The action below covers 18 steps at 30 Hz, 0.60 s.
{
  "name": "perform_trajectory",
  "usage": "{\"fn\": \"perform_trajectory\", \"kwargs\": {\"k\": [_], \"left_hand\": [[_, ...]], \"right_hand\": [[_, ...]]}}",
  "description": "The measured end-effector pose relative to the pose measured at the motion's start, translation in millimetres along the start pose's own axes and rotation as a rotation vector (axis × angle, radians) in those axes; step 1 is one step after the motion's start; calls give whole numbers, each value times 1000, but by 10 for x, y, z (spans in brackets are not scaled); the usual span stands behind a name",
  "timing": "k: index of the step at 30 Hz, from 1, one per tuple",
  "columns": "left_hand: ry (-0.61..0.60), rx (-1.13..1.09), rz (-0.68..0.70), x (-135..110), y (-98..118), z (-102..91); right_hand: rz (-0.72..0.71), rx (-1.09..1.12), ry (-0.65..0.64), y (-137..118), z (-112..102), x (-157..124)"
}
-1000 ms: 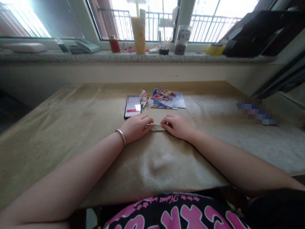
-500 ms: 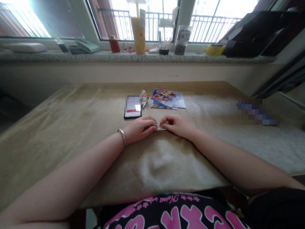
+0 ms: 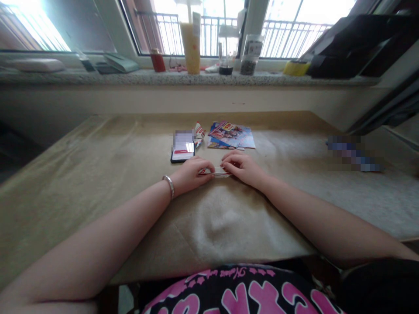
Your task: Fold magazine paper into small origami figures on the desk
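Observation:
A narrow folded strip of white paper with red print (image 3: 221,172) lies low over the table between my two hands. My left hand (image 3: 193,174), with a bracelet (image 3: 169,187) at the wrist, pinches the strip's left end between thumb and fingers. At the other end, my right hand (image 3: 242,169) has its thumb and fingertips closed on the paper. Parts of the strip are hidden under the fingers. Just beyond my left hand a phone (image 3: 182,148) lies flat with its screen lit.
Behind the phone is a crumpled red-and-white paper piece (image 3: 198,133). Colourful printed sheets (image 3: 231,135) overlap to its right. A blurred flat object (image 3: 353,153) lies far right on the cloth-covered table (image 3: 98,209). Cups and jars stand on the stone sill (image 3: 131,79).
More of the paper strip and its red print now shows. My right hand's fingers have shifted slightly away from me, and my left fingers have lifted a little off the strip.

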<state>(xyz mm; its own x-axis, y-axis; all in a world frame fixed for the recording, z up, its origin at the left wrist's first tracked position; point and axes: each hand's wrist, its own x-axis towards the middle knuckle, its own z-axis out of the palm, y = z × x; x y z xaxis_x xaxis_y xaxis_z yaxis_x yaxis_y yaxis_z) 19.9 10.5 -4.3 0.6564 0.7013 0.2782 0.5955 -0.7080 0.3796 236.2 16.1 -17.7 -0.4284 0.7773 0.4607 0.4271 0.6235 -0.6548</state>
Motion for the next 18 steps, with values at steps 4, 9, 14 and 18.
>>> {"fn": "perform_trajectory", "kwargs": {"k": [4, 9, 14, 18], "left_hand": [[-4, -2, -22, 5, -1, 2], [45, 39, -64, 29, -7, 24], [73, 69, -59, 52, -26, 43], [87, 102, -20, 47, -55, 61]], "right_hand": [[-42, -49, -45, -13, -7, -1], [-45, -105, -39, -29, 10, 2], [-107, -190, -64, -40, 34, -16], [-124, -260, -107, -46, 37, -32]]}}
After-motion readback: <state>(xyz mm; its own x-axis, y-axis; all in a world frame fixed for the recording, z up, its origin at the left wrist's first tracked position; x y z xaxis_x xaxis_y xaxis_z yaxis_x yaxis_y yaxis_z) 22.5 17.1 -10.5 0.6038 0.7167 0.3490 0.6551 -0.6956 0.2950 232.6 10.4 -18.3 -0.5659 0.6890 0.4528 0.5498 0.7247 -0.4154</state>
